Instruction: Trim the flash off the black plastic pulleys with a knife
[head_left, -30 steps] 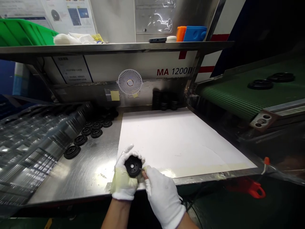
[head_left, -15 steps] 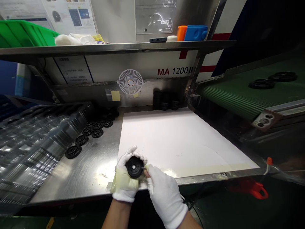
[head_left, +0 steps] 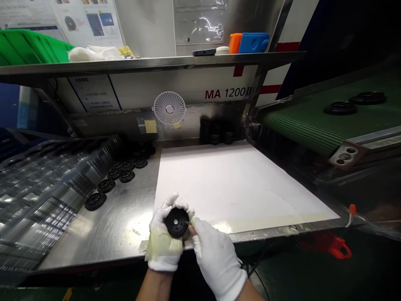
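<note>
Stainless steel workbench (head_left: 122, 225) runs below a steel shelf (head_left: 147, 62), with a white paper sheet (head_left: 234, 184) taped along its near edge. Just above the bench's near edge, a black moulded disc (head_left: 176, 222) sits cupped in the left hand (head_left: 164, 238), its white glove (head_left: 163, 262) wrapped in masking tape (head_left: 158, 244), fingers curled closely around the rim. The right hand (head_left: 217, 261), also gloved, pinches that rim narrowly between its fingertips (head_left: 191, 230). Similar black discs (head_left: 114, 174) lie in rows on the steel to the left, and two more (head_left: 354, 103) sit on a green conveyor belt (head_left: 313, 125).
</note>
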Tool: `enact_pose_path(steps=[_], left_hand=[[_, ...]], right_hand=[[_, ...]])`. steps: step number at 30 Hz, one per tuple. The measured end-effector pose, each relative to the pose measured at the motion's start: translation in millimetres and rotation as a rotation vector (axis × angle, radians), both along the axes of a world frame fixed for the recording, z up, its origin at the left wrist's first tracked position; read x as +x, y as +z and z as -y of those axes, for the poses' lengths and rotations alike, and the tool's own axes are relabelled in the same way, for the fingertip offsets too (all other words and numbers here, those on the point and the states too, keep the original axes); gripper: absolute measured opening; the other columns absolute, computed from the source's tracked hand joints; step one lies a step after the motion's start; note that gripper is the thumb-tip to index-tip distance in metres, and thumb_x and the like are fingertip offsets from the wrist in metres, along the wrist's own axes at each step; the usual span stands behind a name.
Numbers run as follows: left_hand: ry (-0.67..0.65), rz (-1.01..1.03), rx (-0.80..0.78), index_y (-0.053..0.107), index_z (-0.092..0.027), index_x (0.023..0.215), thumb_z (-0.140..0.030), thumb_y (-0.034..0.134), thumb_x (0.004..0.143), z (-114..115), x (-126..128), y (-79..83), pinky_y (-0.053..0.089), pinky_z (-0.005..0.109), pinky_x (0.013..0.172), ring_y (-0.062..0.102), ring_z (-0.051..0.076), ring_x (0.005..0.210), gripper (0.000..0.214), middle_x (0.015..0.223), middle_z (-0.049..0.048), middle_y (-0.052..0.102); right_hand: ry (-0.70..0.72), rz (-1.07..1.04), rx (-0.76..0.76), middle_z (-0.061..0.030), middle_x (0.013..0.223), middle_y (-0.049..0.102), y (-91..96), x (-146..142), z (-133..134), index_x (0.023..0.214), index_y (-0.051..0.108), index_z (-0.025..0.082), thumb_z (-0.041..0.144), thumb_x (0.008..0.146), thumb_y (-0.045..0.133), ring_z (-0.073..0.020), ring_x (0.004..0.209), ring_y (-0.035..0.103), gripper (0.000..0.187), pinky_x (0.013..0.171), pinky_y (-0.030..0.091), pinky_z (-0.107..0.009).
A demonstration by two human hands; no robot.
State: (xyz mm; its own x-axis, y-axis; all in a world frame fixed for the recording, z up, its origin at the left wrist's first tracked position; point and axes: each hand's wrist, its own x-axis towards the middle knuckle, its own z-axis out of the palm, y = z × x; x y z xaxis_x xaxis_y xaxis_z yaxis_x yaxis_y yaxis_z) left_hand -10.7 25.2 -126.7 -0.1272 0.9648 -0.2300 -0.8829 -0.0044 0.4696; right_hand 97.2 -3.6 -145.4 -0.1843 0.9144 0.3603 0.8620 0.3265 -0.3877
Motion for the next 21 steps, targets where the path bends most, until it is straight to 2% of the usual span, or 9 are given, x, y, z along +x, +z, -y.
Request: enact_pose_path(steps=[3, 5, 7, 11, 14, 16, 18, 21], left_hand=[[0.081, -0.024, 0.053, 0.062, -0.015, 0.091, -0.015, 0.056, 0.074, -2, 4, 0.8, 0.051, 0.029, 0.066, 0.055, 0.012, 0.066, 0.018, 0.067, 0.0002, 0.055], [0.128, -0.044, 0.053, 0.062, -0.016, 0.091, -0.015, 0.058, 0.074, -4, 7, 0.9, 0.05, 0.027, 0.063, 0.054, 0.012, 0.065, 0.017, 0.066, -0.0007, 0.054], [0.172, -0.042, 0.037, 0.061, -0.016, 0.093, -0.016, 0.059, 0.074, -5, 9, 0.2, 0.051, 0.028, 0.066, 0.055, 0.012, 0.066, 0.019, 0.066, -0.0015, 0.055], [0.24, -0.089, 0.033, 0.061, -0.016, 0.098, -0.014, 0.058, 0.075, -4, 8, -2.1, 0.049, 0.036, 0.083, 0.059, 0.014, 0.077, 0.023, 0.075, 0.0012, 0.059], [0.102, -0.065, -0.025, 0.061, -0.012, 0.1, -0.016, 0.054, 0.075, -3, 4, -1.0, 0.048, 0.046, 0.084, 0.059, 0.025, 0.093, 0.026, 0.089, 0.0099, 0.063], [-0.023, -0.021, -0.06, 0.061, -0.011, 0.1, -0.019, 0.051, 0.075, -2, 1, 2.1, 0.049, 0.05, 0.079, 0.058, 0.03, 0.094, 0.029, 0.093, 0.0136, 0.062], [-0.069, 0.013, -0.054, 0.063, -0.01, 0.096, -0.02, 0.05, 0.074, -2, 1, 6.2, 0.05, 0.049, 0.076, 0.06, 0.026, 0.082, 0.027, 0.083, 0.0111, 0.061], [-0.042, 0.053, -0.065, 0.063, -0.01, 0.085, -0.018, 0.052, 0.073, -2, 1, 12.9, 0.051, 0.043, 0.075, 0.056, 0.017, 0.066, 0.018, 0.069, 0.005, 0.056]], right_hand=[[-0.01, 0.016, -0.023, 0.0015, 0.065, 0.062, -2.6, 0, 2, 0.081, 0.053, 0.025, 0.025, 0.088, 0.038, -0.0178, 0.054, 0.056, 0.016, 0.05, 0.022, -0.03], [-0.014, 0.0, -0.039, 0.002, 0.063, 0.061, -4.5, -4, 5, 0.079, 0.052, 0.025, 0.026, 0.087, 0.039, -0.0178, 0.053, 0.056, 0.016, 0.05, 0.022, -0.03], [-0.012, -0.012, -0.039, 0.0021, 0.062, 0.061, -5.2, -7, 7, 0.078, 0.052, 0.025, 0.026, 0.087, 0.039, -0.0176, 0.052, 0.056, 0.015, 0.049, 0.022, -0.029], [0.028, -0.013, -0.018, 0.0021, 0.06, 0.061, -3.5, -11, 10, 0.075, 0.052, 0.025, 0.025, 0.085, 0.039, -0.0166, 0.05, 0.055, 0.016, 0.047, 0.021, -0.029], [0.023, -0.038, -0.032, 0.0026, 0.06, 0.06, -3.0, -9, 9, 0.074, 0.051, 0.025, 0.025, 0.086, 0.039, -0.0157, 0.049, 0.054, 0.017, 0.048, 0.022, -0.029], [0.01, -0.037, -0.055, 0.002, 0.061, 0.06, -2.6, -7, 8, 0.075, 0.052, 0.024, 0.026, 0.088, 0.037, -0.0159, 0.051, 0.054, 0.019, 0.049, 0.022, -0.029], [0.011, -0.06, -0.082, 0.0007, 0.062, 0.06, -0.9, -3, 6, 0.075, 0.053, 0.023, 0.027, 0.089, 0.036, -0.0165, 0.053, 0.054, 0.022, 0.049, 0.024, -0.029], [0.055, -0.245, -0.148, -0.0003, 0.066, 0.06, 5.8, 6, 1, 0.077, 0.053, 0.023, 0.032, 0.092, 0.031, -0.0158, 0.058, 0.055, 0.028, 0.052, 0.031, -0.027]])
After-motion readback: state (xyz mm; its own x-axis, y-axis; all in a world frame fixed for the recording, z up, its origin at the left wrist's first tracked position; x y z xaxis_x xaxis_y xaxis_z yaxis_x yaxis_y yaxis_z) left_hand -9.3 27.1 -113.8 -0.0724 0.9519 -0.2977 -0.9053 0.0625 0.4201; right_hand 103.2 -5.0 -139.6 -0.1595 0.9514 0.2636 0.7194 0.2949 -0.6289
